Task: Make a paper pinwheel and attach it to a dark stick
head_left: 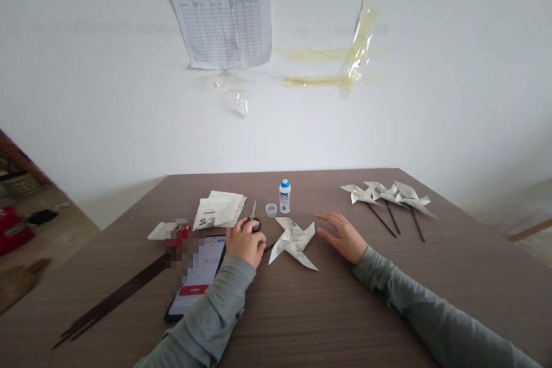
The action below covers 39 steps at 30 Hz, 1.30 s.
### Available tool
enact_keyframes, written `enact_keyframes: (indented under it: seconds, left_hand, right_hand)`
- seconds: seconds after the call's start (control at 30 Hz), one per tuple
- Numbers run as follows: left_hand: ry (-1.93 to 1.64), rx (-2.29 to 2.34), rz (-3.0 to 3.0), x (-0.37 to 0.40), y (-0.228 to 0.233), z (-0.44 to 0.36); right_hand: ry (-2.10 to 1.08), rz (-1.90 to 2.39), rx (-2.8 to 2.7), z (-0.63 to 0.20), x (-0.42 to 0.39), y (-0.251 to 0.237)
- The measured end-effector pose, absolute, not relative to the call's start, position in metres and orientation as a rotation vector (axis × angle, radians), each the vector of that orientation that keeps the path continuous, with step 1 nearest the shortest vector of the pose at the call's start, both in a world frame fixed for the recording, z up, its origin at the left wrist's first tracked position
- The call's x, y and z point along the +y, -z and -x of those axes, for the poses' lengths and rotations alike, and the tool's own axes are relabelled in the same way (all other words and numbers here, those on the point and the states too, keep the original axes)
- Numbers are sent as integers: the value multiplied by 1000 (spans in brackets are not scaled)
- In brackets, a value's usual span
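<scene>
A paper pinwheel (294,241) with printed blades lies on the table between my hands. A short stretch of its dark stick runs from the blades toward my left hand (246,243), whose curled fingers close around the stick's end; the grip is partly hidden. Just beyond those fingertips is a pair of scissors (254,219), blades pointing away, its handles partly covered. To the right of the pinwheel, my right hand (344,237) is held with its fingers apart and nothing in them. A blue-topped white glue bottle (285,198) stands upright behind the pinwheel, beside a small translucent cap (271,210).
Printed paper squares (219,210) are stacked at the back left. Nearby are a small open red-and-white box (172,231), a bundle of dark sticks (116,294) and a phone (202,270). Three pinwheels on sticks (385,194) lie at the back right. A wall (276,138) rises behind the table.
</scene>
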<state>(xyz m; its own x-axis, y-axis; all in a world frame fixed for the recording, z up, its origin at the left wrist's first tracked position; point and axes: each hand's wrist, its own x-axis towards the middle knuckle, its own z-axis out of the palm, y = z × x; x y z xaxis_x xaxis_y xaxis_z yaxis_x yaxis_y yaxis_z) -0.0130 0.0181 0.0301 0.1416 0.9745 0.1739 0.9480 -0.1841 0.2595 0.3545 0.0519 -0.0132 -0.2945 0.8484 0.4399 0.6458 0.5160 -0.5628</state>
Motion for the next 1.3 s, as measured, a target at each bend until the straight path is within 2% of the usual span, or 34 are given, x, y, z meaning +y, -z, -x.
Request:
enact_keyframes:
  seconds: [0.23,0.53,0.8,1.03,1.3]
  left_hand:
    - [-455,1921,-2303,11,-24,17]
    - [-489,1836,-2263,14,-23,20]
    - [-566,1834,-2241,16,-16,20]
    - [-609,1844,-2310,16,-6,23]
    - [-615,1850,-2315,15,-1,18]
  right_hand:
    - [-471,1326,-2052,-310,61,-14]
    - [-494,1606,-2120,-267,55,-21]
    - [-585,1580,-2108,-271,56,-15]
    - [-531,1475,-2080,-288,60,-5]
    - [-591,1442,-2154,-303,61,-15]
